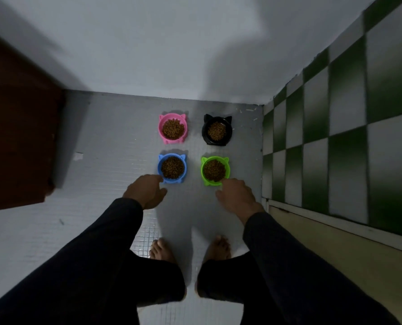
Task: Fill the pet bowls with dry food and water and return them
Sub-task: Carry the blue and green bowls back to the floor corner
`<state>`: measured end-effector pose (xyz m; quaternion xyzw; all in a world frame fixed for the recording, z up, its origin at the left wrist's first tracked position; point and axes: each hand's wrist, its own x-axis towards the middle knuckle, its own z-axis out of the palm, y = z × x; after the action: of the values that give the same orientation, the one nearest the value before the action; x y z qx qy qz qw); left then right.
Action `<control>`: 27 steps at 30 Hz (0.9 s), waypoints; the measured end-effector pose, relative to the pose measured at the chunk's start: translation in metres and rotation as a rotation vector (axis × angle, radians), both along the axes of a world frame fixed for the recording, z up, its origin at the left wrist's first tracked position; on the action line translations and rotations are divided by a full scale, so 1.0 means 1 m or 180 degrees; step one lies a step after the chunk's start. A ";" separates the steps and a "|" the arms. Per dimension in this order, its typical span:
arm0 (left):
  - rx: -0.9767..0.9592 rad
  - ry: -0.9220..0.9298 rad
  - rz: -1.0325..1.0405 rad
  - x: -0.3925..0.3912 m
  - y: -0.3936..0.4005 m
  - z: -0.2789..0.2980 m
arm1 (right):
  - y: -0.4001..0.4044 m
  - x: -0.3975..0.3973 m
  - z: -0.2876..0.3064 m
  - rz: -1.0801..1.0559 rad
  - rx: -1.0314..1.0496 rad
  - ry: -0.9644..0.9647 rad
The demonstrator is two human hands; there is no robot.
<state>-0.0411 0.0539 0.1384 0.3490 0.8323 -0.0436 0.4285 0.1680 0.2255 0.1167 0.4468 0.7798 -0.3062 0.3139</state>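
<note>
Standing barefoot on a grey small-tiled floor [106, 146], a person leans over four cat-eared bowls set in a 2x2 square near the white back wall [148, 48]; pink bowl [172, 128] far left, black bowl [216, 131] far right, blue bowl [172, 168] near left, green bowl [215, 170] near right; all 4 hold brown dry food, heaped approx level w/ the rims; no bowl touches another, clear gaps btwn them. Left hand [146, 192] reaches fwd in a dark sleeve, fingers loosely bent, fingertips at the blue bowl's near-left rim; looks like touching, no firm grip visible; holds nothing. Right hand [236, 195] likewise out, index finger extended onto the green bowl's near rim, other fingers relaxed; holds nothing. Both feet show below, left foot [161, 250] & right foot [219, 247], toes pointing at the bowls, dark trouser legs over them. A dark reddish-brown wooden cabinet [17, 127] stands at left, well apart from the bowls; green-and-white checkered wall [349, 127] at right, w/ a pale tan panel [335, 245] along its base; light is dim, shadows of the person fall on floor and back wall.
</note>
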 end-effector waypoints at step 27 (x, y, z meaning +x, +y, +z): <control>0.0704 0.0924 -0.0486 0.022 0.024 0.497 | 0.007 0.008 0.509 0.0276 0.0954 0.0752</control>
<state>-0.0190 0.0781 0.6357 0.4461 0.8562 -0.0341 0.2584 0.1756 0.2330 0.6255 0.4155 0.8666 -0.2231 0.1630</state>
